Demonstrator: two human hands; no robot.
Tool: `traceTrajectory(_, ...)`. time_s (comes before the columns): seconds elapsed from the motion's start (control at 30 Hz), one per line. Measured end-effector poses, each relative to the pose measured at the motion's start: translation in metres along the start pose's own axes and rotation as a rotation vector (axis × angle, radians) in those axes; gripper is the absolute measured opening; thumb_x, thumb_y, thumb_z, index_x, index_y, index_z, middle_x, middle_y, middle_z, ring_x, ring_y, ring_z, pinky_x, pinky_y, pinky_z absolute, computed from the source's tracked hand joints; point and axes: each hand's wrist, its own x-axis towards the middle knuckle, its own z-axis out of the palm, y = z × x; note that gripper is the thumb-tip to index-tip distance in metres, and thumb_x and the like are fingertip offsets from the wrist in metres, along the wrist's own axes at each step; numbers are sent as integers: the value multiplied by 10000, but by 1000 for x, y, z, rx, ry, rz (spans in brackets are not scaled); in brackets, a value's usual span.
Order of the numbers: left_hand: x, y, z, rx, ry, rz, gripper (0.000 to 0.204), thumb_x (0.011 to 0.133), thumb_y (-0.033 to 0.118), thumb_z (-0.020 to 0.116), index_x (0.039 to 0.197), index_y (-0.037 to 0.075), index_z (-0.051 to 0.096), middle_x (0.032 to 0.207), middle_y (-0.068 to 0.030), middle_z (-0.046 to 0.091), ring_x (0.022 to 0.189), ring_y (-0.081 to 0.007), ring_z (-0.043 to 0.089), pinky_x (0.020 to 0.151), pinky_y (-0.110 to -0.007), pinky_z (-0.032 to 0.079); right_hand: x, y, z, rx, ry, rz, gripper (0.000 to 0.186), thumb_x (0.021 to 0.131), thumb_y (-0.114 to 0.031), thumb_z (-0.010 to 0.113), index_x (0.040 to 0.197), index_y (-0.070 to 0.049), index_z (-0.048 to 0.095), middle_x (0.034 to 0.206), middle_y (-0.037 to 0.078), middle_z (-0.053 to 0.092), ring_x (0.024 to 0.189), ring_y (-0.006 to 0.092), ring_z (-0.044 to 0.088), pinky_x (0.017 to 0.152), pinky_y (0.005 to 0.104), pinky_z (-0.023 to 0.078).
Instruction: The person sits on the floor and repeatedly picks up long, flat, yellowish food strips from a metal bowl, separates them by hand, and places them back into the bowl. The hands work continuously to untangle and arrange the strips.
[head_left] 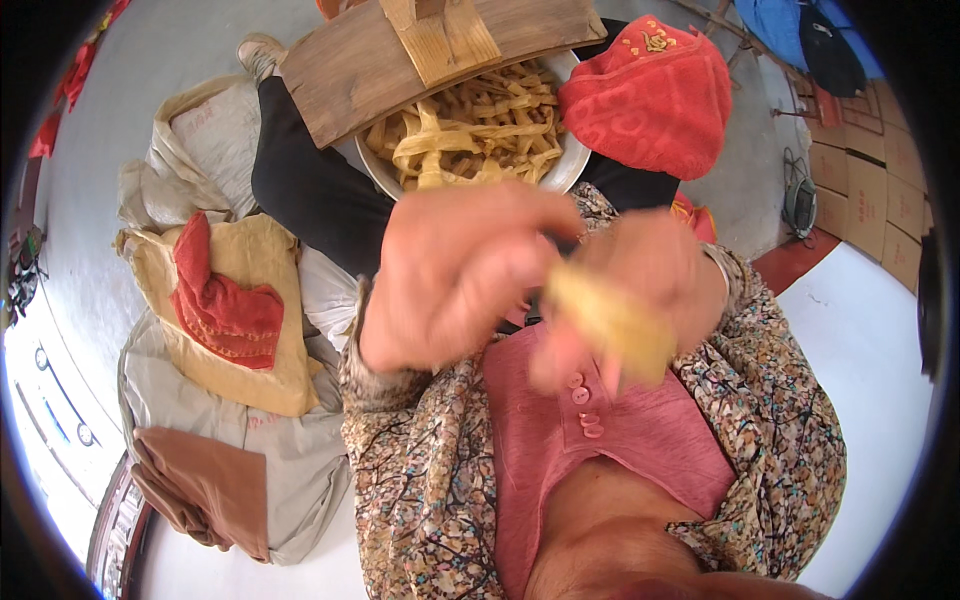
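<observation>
- Right hand [665, 265] grips a blurred yellow strip [625, 325], short of the bowl's [574, 163] near rim.
- Left hand [455, 275] curled; cannot tell if pinching.
- Board [355, 85] overhangs the far rim.
- Red cloth [650, 105]: gold print.

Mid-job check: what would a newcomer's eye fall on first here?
Probably the blurred left hand and right hand at centre, with a yellow strip at the right one. Beyond, a wooden board hides part of a bowl of tan strips, with a bright red cloth at right.

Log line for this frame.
left hand: blurred, grip unclear | right hand: holding yellow strip, blurred | white bowl: tan strips inside
</observation>
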Motion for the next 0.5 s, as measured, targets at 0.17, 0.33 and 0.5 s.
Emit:
traceTrajectory(0.17,2,-60,32,-530,162,-365,279,947,113,517,1196,-9,543,898,-9,608,660,-66,536,557,-226,421,22,51,-39,-176,573,56,229,946,-131,566,1127,-19,652,827,-9,661,677,50,577,563,210,452)
traceTrajectory(0.33,8,-108,43,-612,310,-481,286,910,63,597,1184,4,540,819,41,558,610,-5,446,511,-170,355,21,112,-64,-901,628,57,258,908,-108,599,1157,-72,654,986,64,705,796,108,657,660,247,513)
traceTrajectory(0.5,-4,-131,38,-90,287,-442,142,884,50,593,1023,23,584,706,0,592,543,-114,523,488,-249,402,19,108,-72,-1279,492,116,162,886,-153,606,1017,-84,671,869,101,657,726,205,642,615,279,507)
